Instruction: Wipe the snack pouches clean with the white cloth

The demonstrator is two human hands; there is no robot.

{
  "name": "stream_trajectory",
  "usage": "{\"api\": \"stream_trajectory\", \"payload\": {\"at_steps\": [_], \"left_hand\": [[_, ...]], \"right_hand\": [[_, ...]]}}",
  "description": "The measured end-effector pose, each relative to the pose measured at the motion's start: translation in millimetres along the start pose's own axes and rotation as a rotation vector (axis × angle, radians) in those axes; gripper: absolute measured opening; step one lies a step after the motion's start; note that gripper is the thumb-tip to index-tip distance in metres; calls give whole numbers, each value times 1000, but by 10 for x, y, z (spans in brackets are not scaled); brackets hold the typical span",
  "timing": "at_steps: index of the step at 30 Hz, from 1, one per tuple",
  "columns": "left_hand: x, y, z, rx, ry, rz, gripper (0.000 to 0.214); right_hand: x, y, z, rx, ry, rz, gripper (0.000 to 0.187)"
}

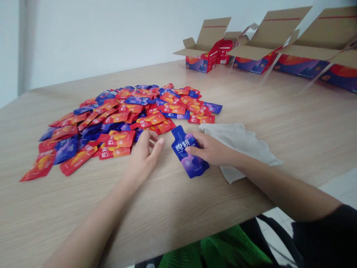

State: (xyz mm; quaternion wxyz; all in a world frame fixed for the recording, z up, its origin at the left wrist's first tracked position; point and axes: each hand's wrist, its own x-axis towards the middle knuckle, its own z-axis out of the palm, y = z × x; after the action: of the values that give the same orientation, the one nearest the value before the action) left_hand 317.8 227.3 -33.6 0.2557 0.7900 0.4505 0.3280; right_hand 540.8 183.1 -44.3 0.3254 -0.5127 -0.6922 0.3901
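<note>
My right hand (208,149) grips a blue pouch (187,158) with white lettering and a purple pattern, thumb on its front face and fingers behind. The pouch is tilted, its narrow neck pointing up and to the left. My left hand (146,150) is loosely curled beside the pile, thumb apart from the fingers, with nothing visible in it. Just beyond it spreads a heap of red pouches (118,138) and blue pouches (66,149), lying across one another. A folded whitish cloth (237,139) lies on the table under my right wrist.
Several open cardboard boxes with red and blue printing stand along the back right, among them a small box (196,63) and a wider box (249,64), flaps raised. The wooden table (167,212) meets a pale wall behind. Green fabric (217,249) shows below the near edge.
</note>
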Motion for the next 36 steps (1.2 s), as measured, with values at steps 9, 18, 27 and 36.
{"api": "stream_trajectory", "payload": {"at_steps": [9,18,27,36], "left_hand": [[-90,123,128,-332,-430,-130,44],[-156,167,222,-484,-491,-151,55],[-161,175,239,-598,-448,-187,44],[-183,165,259,-702,-378,-251,35]], "right_hand": [[-26,-49,191,278,-147,-40,20],[-57,-95,144,193,-206,-109,33],[-101,-156,187,249,32,-1,33],[-60,-80,175,243,-109,-12,23]]}}
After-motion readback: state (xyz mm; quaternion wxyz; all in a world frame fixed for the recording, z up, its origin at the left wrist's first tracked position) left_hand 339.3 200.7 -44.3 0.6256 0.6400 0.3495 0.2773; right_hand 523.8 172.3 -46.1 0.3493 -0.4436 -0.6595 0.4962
